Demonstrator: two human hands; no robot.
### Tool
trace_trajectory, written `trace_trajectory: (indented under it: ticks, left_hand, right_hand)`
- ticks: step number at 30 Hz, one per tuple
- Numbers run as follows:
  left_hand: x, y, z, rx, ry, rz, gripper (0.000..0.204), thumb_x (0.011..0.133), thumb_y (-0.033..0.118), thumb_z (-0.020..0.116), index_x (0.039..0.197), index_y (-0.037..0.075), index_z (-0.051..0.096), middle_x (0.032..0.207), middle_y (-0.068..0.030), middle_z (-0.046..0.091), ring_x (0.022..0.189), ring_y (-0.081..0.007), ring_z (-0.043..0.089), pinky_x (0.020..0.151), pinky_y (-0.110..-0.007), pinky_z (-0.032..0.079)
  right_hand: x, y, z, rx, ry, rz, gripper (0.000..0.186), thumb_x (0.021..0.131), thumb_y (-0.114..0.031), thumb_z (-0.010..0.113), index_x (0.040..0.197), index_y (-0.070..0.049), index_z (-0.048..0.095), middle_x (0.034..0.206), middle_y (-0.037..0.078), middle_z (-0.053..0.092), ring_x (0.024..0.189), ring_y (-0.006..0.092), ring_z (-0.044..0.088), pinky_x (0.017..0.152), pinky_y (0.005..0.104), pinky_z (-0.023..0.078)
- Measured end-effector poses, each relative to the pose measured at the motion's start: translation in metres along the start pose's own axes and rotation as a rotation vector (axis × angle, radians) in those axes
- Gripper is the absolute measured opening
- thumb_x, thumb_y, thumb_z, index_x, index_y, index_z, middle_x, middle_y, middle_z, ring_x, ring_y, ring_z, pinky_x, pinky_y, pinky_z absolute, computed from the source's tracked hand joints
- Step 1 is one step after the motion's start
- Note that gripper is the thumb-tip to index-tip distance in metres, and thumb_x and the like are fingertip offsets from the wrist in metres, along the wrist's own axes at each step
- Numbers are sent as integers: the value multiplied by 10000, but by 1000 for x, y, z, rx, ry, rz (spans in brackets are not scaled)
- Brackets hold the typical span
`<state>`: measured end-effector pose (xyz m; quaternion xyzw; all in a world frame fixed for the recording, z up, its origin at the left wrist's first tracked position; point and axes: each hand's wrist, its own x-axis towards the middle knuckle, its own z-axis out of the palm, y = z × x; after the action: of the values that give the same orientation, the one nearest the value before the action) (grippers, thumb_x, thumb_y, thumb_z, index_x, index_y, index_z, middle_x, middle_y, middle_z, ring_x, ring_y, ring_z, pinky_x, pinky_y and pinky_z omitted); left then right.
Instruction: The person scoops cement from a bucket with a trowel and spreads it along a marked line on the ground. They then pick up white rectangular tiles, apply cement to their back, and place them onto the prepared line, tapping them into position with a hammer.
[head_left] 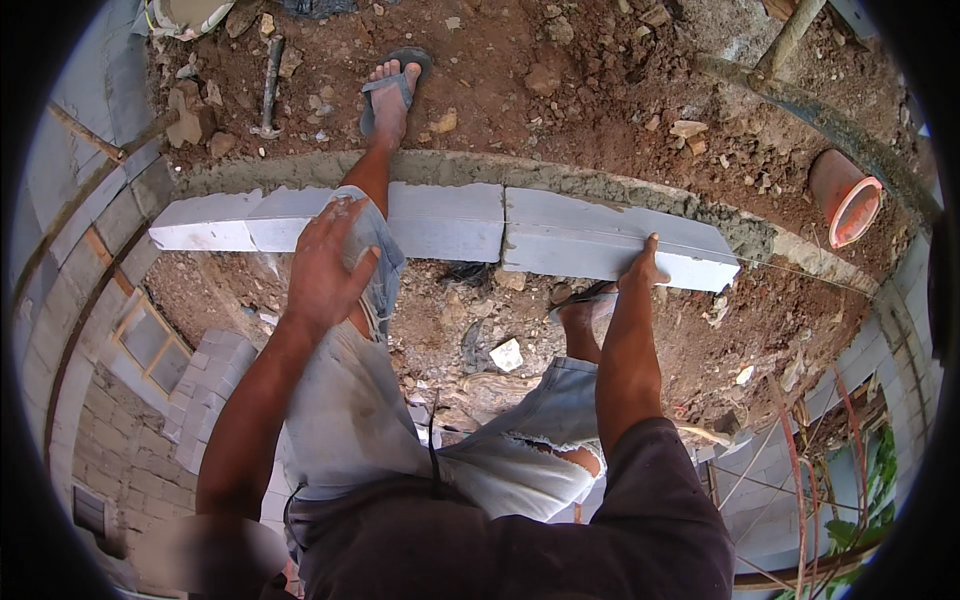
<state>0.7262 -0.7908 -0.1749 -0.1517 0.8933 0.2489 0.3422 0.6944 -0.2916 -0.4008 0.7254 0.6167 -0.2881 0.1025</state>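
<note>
A row of light-grey building blocks runs across the view on a mortar bed [430, 168]. My left hand [325, 265] rests on my bent left knee with its fingers stretched out, holding nothing. At the right end of the row, my right hand [644, 264] grips the near upper edge of the end block [590, 235]. One finger reaches onto the block's top beside a thin string [770, 264], which runs to the right. The other fingers are partly hidden. To its left, a middle block [445, 220] meets the end block at a narrow joint.
A hammer [271, 88] lies on the soil beyond the wall, near a bucket [190, 15]. An orange pipe [846, 198] lies at the right. My left foot [390, 100] stands beyond the row, my right foot on the near side. Stacked blocks [210, 390] stand at the left.
</note>
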Motion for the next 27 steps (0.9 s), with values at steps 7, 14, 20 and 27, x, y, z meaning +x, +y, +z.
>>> trace_trajectory:
  ticks: [7, 14, 20, 27]
  left_hand:
    - [-2, 1, 1, -84, -4, -29, 629, 922, 311, 659, 1492, 99, 499, 1479, -266, 510, 1415, -436, 432, 1197, -497, 320]
    - [1, -3, -3, -166, 21, -44, 619, 920, 269, 666, 1486, 81, 500, 1471, -285, 512, 1382, -465, 460, 1162, -514, 358]
    - [-2, -11, -3, -210, 24, -75, 614, 921, 274, 660, 1487, 91, 504, 1476, -277, 511, 1377, -469, 462, 1168, -502, 353]
    - [3, -11, -8, -202, 20, -78, 610, 917, 263, 660, 1481, 88, 510, 1477, -259, 518, 1377, -447, 473, 1166, -490, 363]
  right_hand:
    - [-62, 63, 15, -70, -47, -10, 1133, 884, -694, 637, 1649, -139, 11, 1514, 305, 408, 1279, 488, 543, 1014, 601, 508]
    - [-129, 67, 79, -186, 342, 147, 964, 959, -782, 279, 1646, -121, 133, 1441, 364, 472, 1269, 511, 558, 1056, 637, 453]
    - [-123, 82, 89, -195, 429, 76, 888, 993, -736, 253, 1622, -111, 227, 1361, 344, 549, 1248, 514, 572, 1050, 640, 468]
    - [-129, 76, 92, -172, 429, 125, 888, 974, -768, 265, 1630, -171, 226, 1347, 328, 558, 1244, 486, 579, 1035, 605, 498]
